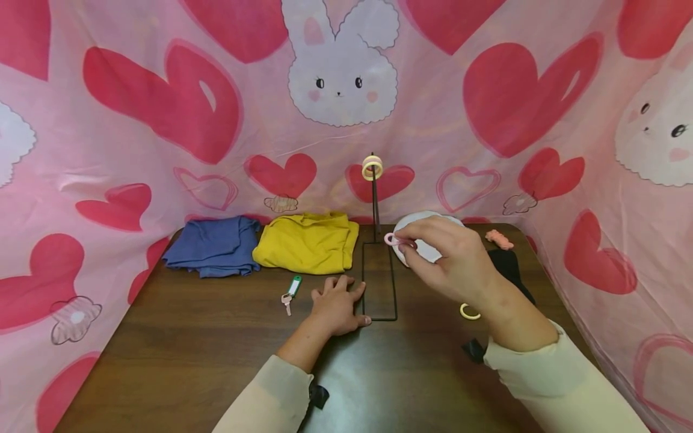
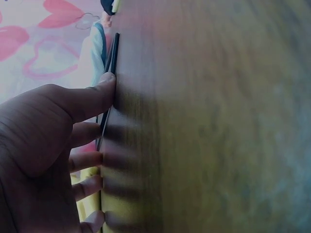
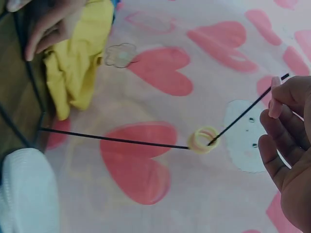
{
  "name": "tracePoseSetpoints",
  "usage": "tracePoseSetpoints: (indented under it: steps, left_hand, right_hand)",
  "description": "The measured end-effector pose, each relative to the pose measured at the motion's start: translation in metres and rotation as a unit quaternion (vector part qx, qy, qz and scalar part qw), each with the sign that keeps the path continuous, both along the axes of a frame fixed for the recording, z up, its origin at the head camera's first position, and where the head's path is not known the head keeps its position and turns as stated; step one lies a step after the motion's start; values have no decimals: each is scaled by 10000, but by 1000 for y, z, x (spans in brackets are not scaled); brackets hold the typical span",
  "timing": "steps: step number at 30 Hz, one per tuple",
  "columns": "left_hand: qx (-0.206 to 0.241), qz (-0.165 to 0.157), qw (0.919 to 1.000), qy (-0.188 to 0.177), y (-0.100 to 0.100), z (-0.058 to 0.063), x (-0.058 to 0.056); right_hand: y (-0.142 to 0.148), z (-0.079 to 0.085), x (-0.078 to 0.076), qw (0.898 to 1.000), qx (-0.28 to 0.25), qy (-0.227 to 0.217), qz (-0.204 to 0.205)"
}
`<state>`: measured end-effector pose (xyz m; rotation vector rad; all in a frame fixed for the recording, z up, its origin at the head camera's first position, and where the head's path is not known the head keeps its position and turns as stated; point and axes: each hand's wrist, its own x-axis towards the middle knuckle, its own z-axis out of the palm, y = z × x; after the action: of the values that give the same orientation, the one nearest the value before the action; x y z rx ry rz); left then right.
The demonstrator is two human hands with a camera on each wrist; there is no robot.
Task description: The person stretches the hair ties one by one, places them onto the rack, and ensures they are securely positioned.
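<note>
R hand [image 1: 452, 255] pinches a small pink ring [image 1: 396, 241] btwn thumb & index. Head view shows ring's hole, held up just R of the stand [image 1: 375, 207] & in front of the white round thing [image 1: 415, 219]; R wrist cam gets only a sliver of pink at fingertips, other fingers loosely bent.

L hand [image 1: 337, 307], fingers spread, isn't gripping: lies over L side of stand's base, thumb at near corner. L wrist cam adds thumb tip touching the black wire, other fingertips down at the tbl [image 1: 162, 373] edge-on; pink ring out of its frame.

Stand's top arm is foreshortened in head view; R wrist cam shows it side-on, slanting away from upright, w/ yellow rings [image 1: 372, 160] sitting at the bend & R fingertips right by arm's tip.

Only head view gets the key [image 1: 287, 304] w/ green tag [image 1: 295, 285] by L hand, plus coral bundle [image 1: 499, 239] & black cloth [image 1: 509, 267] whole-ish. Yellow cloth [image 1: 305, 243] shows in all three, blue cloth [image 1: 213, 246] beside it.
</note>
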<state>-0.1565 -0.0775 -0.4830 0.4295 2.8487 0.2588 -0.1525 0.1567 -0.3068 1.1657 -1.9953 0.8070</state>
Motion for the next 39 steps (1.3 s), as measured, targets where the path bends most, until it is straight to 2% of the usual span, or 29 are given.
tracePoseSetpoints:
  steps: [4, 9, 21, 27, 39]
  left_hand:
    - [13, -4, 10000, -2, 0, 0, 0]
    - [9, -5, 10000, -9, 0, 0, 1]
    - [45, 3, 10000, 38, -2, -4, 1]
    - [23, -12, 10000, 80, -2, -6, 1]
    - [-10, -56, 9998, 165, -1, -8, 1]
  right_hand:
    - [-4, 12, 5, 9997, -152, 98, 189]
    - [-9, 18, 6, 9989, -236, 191, 361]
    - [-17, 8, -1, 9997, -121, 162, 123]
    - [-17, 3, -15, 9998, -149, 14, -133]
    - [-25, -6, -61, 9975, -467, -181, -504]
